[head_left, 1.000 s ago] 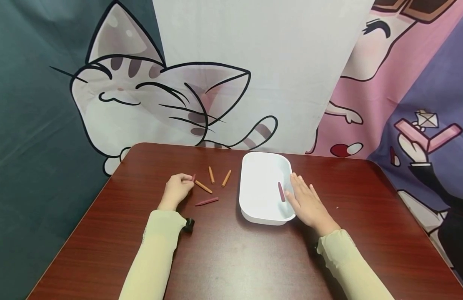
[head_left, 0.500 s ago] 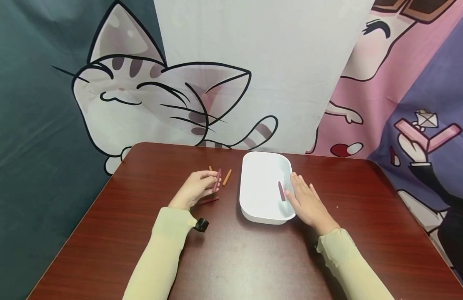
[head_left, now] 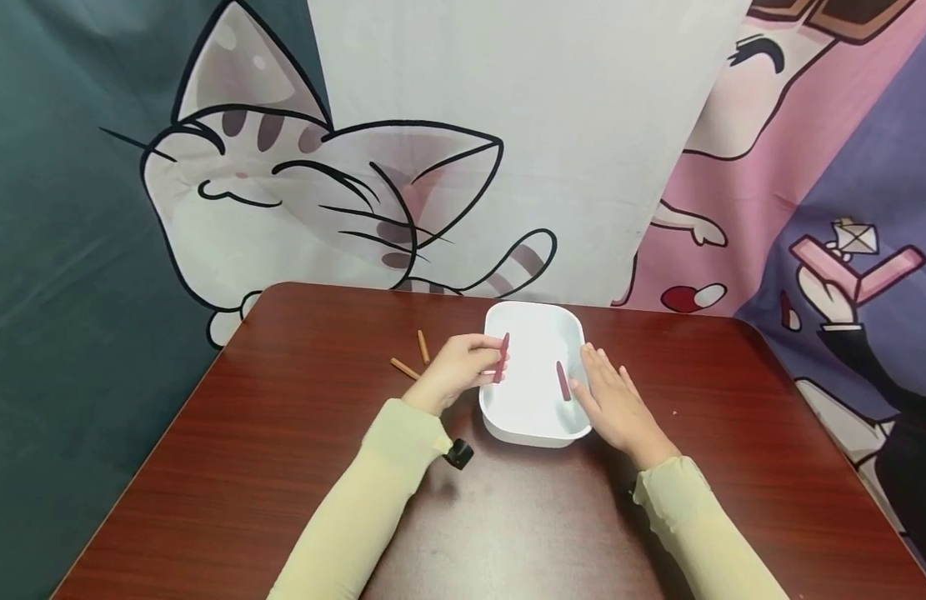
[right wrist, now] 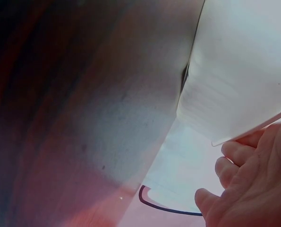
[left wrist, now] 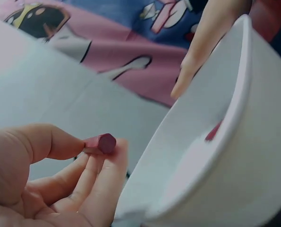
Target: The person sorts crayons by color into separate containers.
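L hand (head_left: pixel 463 367), ctr. of head view, pinches a dark red crayon (head_left: pixel 502 358) betw. thumb & fingers — held approx. upright over the L rim of a white tub (head_left: pixel 533 425). L wrist view: crayon's 6-sided butt end faces the cam, apart from the tub wall at R. R hand (head_left: pixel 616 408), R of ctr., isn't gripping: fingers straight, laid along the tub's R side, thumb by the rim.

Inside the tub, 1 more dark red crayon, the lying crayon (head_left: pixel 563 381), near the R wall. L of tub, 2 orange crayons (head_left: pixel 422 347) visible on the counter (head_left: pixel 207 433), 1 part-hidden by the L hand.

Edges/room: tub's far end sits near the counter's back edge; L forearm crosses the wood betw. lower ctr. & tub. Broad wood stretches lower L and R of the R hand, out to slanted side edges. Backdrop (head_left: pixel 583 167) hangs just past the back edge — cat drawing (head_left: pixel 241 208) upper L. Crayon markings, if any, too small to read.
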